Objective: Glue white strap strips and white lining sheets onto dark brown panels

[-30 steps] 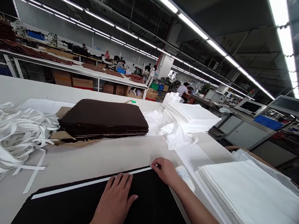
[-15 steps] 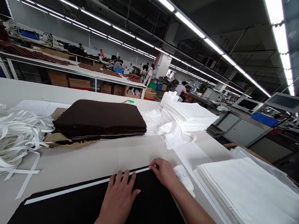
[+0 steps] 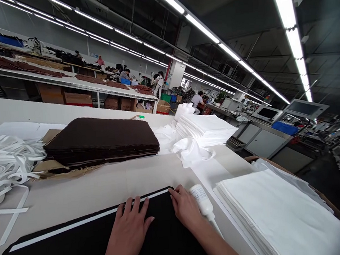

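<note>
At the far left of the bench (image 3: 89,187) lies a loose heap of white straps (image 3: 9,166), then a stack of dark brown fabric panels (image 3: 101,142) on cardboard (image 3: 49,166). Nearer, the left hand (image 3: 129,235) rests on a black fabric panel (image 3: 79,250), its fingers (image 3: 136,205) spread wide and holding nothing, just beside the white strip (image 3: 86,220) along the panel's far edge. (The panel looks light and limp, so it is best pressed flat or taken by a corner.) The right hand (image 3: 185,208) lies on that corner, its fingers close together, with a white squeeze bottle (image 3: 202,199) just beside it. Folded white sheets (image 3: 280,209) are piled at the right.
</note>
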The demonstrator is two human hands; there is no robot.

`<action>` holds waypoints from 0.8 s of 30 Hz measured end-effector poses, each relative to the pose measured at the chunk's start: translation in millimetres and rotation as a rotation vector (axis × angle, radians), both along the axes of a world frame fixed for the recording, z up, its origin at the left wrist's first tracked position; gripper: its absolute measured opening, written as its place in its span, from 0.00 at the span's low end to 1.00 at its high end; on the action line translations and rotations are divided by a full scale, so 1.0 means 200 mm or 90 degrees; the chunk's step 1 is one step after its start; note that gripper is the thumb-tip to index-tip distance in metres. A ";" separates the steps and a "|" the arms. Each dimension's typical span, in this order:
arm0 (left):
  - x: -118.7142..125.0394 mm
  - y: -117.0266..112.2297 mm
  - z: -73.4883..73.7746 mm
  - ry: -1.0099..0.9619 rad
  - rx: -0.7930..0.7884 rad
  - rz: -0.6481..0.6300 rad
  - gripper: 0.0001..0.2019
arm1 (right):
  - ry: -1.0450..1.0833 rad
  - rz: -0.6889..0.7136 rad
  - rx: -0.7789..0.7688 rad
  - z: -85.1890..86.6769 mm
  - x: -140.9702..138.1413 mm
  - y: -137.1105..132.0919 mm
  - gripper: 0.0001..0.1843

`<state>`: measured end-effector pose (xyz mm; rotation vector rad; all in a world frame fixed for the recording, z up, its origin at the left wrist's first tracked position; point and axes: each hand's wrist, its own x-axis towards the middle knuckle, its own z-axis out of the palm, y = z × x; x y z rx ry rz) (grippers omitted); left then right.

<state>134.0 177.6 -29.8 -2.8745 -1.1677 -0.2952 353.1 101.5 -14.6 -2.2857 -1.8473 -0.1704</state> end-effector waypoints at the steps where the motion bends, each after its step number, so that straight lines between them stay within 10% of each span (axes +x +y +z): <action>1: 0.00 0.00 0.00 -0.002 0.000 -0.001 0.26 | 0.002 -0.002 -0.001 0.00 0.01 0.00 0.21; 19: 0.05 -0.02 0.10 -0.024 -0.108 0.035 0.29 | 0.071 -0.025 -0.023 0.08 0.01 0.00 0.21; 24: 0.22 -0.07 0.11 -0.077 -0.227 -0.125 0.34 | 0.057 -0.012 -0.042 0.06 0.03 0.01 0.21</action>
